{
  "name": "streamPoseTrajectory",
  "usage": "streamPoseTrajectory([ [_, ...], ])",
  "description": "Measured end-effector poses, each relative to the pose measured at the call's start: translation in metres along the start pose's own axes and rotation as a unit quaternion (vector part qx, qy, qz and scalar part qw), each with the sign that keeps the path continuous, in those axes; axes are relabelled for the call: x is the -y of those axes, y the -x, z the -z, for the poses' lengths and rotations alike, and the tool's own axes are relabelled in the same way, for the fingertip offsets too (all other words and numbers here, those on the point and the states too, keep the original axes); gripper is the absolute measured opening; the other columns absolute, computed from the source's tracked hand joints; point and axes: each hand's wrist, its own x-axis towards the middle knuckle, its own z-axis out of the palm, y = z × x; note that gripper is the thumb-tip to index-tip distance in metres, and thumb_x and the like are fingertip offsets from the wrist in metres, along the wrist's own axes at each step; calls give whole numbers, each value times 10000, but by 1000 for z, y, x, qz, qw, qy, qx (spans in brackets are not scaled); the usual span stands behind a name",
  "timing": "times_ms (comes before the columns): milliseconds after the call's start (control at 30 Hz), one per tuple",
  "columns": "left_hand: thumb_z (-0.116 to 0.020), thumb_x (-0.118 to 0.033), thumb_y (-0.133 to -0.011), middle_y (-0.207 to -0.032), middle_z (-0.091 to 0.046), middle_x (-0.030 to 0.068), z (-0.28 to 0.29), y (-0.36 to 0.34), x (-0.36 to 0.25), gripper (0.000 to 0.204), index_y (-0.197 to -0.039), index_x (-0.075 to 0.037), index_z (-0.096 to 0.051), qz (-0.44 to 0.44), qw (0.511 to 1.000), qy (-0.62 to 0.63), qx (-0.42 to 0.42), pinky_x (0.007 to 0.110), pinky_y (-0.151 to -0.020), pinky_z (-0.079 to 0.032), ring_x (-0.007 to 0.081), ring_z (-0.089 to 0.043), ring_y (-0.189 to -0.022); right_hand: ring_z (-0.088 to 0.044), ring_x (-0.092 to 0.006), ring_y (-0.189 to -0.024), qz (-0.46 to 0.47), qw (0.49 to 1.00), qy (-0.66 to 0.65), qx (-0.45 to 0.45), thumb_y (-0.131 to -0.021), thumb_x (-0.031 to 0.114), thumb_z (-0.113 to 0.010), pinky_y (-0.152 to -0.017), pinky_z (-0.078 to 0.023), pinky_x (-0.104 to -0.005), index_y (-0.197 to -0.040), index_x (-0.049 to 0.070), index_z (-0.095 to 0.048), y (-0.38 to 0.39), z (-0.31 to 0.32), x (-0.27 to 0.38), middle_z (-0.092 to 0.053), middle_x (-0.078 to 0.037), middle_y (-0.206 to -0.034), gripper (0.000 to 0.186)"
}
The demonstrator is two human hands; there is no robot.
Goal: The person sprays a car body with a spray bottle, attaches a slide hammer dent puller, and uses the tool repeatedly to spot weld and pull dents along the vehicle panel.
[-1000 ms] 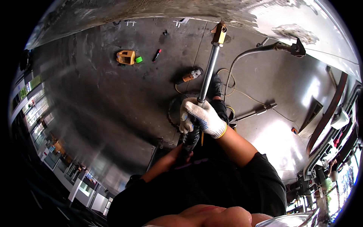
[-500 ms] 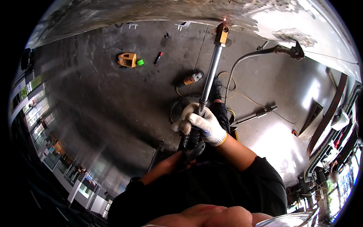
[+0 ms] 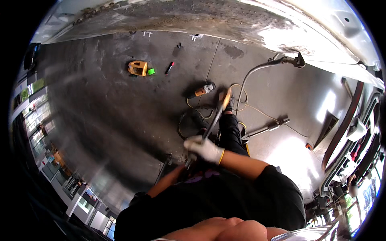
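Head view: my right hand (image 3: 204,149), in a white knit glove, is clamped around the steel-shafted tool (image 3: 214,122), its fingers closed over the lower shaft. My left hand (image 3: 189,161) is mostly hidden in dark blur beside it, so I cannot tell how those fingers stand. The tool slants up and slightly right from my grip, in front of my legs, its blurred brass-coloured head (image 3: 227,99) over my black shoe, well apart from the scuffed white body panel (image 3: 225,18). On the concrete floor (image 3: 120,108), an orange-and-black angle grinder (image 3: 202,90) lies just left of that head, and a red-capped marker (image 3: 170,68) lies farther off, beside a green block (image 3: 151,71).
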Motion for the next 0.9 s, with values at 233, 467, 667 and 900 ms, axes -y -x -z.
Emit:
streamPoseTrajectory([
  [233, -512, -613, -1066, -754, -679, 50, -33, 26, -17, 487, -996, -151, -650, -4, 994, 53, -96, 324, -506, -519, 188, -626, -541, -567, -154, -556, 65, 977, -201, -33, -1134, 340, -582, -593, -533, -355, -941, 38, -639, -6, -2, 58, -566, -35, -669, 363],
  [467, -587, -453, -1062, -804, -689, 48, -57, 19, -42, 315, -1019, -144, -632, 20, 994, 98, -37, 326, -526, -533, 179, -646, -585, -547, -201, -506, 124, 963, -239, 20, -1153, 327, -534, -584, -542, -400, -921, -7, -621, -12, 28, 95, -567, -90, -648, 416],
  [667, -594, -384, -1061, -822, -694, 66, -62, 18, -39, 264, -1031, -123, -622, 50, 992, 115, 1, 325, -546, -554, 190, -673, -610, -552, -210, -493, 92, 968, -234, 23, -1146, 336, -544, -602, -565, -404, -892, 1, -628, -11, 32, 98, -571, -97, -621, 429],
  [900, -451, -645, -1103, -813, -712, 78, -46, 12, -30, 553, -1084, -133, -658, 56, 991, 124, 10, 338, -519, -561, 199, -682, -594, -565, -190, -501, 118, 966, -229, 22, -1138, 383, -562, -605, -571, -376, -896, 12, -643, -18, 29, 93, -576, -84, -621, 451],
])
